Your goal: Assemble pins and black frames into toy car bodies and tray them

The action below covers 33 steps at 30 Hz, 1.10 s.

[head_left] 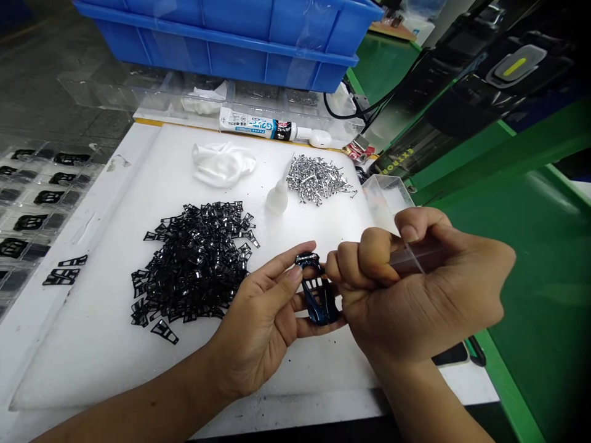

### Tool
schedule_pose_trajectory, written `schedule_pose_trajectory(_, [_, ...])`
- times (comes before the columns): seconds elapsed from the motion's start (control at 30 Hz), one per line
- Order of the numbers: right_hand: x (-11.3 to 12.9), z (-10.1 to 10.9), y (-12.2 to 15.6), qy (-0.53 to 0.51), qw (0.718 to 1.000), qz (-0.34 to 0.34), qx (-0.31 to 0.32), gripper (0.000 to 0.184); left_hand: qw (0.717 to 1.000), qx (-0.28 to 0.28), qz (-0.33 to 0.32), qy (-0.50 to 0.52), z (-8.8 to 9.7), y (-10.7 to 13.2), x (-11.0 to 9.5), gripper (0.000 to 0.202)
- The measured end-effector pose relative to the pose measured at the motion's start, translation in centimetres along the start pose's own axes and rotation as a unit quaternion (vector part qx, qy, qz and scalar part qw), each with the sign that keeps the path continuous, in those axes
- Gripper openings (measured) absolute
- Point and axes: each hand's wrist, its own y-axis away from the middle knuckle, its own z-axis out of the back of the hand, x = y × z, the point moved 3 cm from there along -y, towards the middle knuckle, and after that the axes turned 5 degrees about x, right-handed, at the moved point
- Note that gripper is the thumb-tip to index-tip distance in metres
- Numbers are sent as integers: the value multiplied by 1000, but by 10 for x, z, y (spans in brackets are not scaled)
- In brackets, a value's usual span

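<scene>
My left hand (272, 301) pinches a glossy dark blue-black slotted plastic part (318, 301) between thumb and fingers, above the white board. My right hand (406, 283) is closed round a clear, slender plastic-looking tool (418, 259), whose kind I cannot make out. The right fingers come up against the part's right side; the tool's tip is hidden behind them. Left of my hands lies a heap of small black slotted plastic pieces (194, 258), with one loose piece (165, 331) at its near edge. Farther back is a pile of small silvery metal pieces (318, 178).
A translucent squeeze bottle (277, 198) with a thin nozzle stands beyond my hands. Behind it lie a crumpled white cloth (222, 163) and a glue tube (253, 126). Blue crates (226, 43) line the back. A clear box (388, 194) stands right; trays of black parts (32, 221) lie left.
</scene>
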Motion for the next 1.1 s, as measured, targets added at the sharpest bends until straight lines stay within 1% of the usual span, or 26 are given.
schedule_pose_trajectory(0.13, [0, 1, 0, 4, 1000, 11, -12, 14, 1000, 0, 1, 3, 0, -1, 0, 35])
schedule_pose_trajectory(0.2, [1, 0, 2, 5, 1000, 18, -16, 13, 1000, 0, -1, 1, 0, -1, -1, 35])
schedule_pose_trajectory(0.27, [5, -1, 6, 5, 999, 43, -4, 13, 1000, 1, -5, -1, 0, -1, -1, 34])
schedule_pose_trajectory(0.33, [11, 0, 8, 12, 998, 62, 21, 14, 1000, 1, -7, 4, 0, -1, -1, 34])
schedule_pose_trajectory(0.4, [16, 6, 6, 41, 995, 72, 52, 15, 1000, -2, -7, 11, 0, -2, -1, 34])
schedule_pose_trajectory(0.43, [17, 11, 3, 57, 993, 89, 53, 18, 1000, -4, -8, 13, 0, -2, -1, 34])
schedule_pose_trajectory(0.5, [15, 23, -7, 83, 987, 136, 33, 22, 1000, -10, -18, 9, -1, -2, -1, 35])
schedule_pose_trajectory(0.53, [12, 29, -13, 91, 984, 149, 19, 22, 1000, -12, -23, 5, -1, -2, -1, 36])
schedule_pose_trajectory(0.6, [4, 34, -23, 113, 987, 110, 21, 23, 1000, -16, -26, -2, -1, -2, -1, 40])
schedule_pose_trajectory(0.67, [3, 33, -25, 117, 990, 74, 41, 26, 1000, -15, -20, -6, -1, -2, 0, 43])
schedule_pose_trajectory(0.77, [19, 21, -13, 62, 993, 68, 70, 26, 1000, -2, -15, -5, -1, -2, 1, 44])
schedule_pose_trajectory(0.8, [23, 17, -9, 37, 995, 52, 82, 25, 1000, 4, -15, -3, -1, -2, 1, 43])
schedule_pose_trajectory(0.87, [25, 12, 0, -2, 996, -3, 92, 21, 1000, 14, -15, 6, -1, -2, 0, 40])
schedule_pose_trajectory(0.97, [17, 12, 5, -23, 996, -69, 58, 17, 1000, 14, -8, 13, 0, -1, 0, 36])
schedule_pose_trajectory(1.03, [11, 14, 6, -21, 996, -82, 40, 15, 1000, 13, -5, 12, 0, -1, 0, 35])
schedule_pose_trajectory(1.1, [8, 15, 7, -16, 996, -84, 40, 16, 1000, 13, -7, 10, 0, -1, 0, 35])
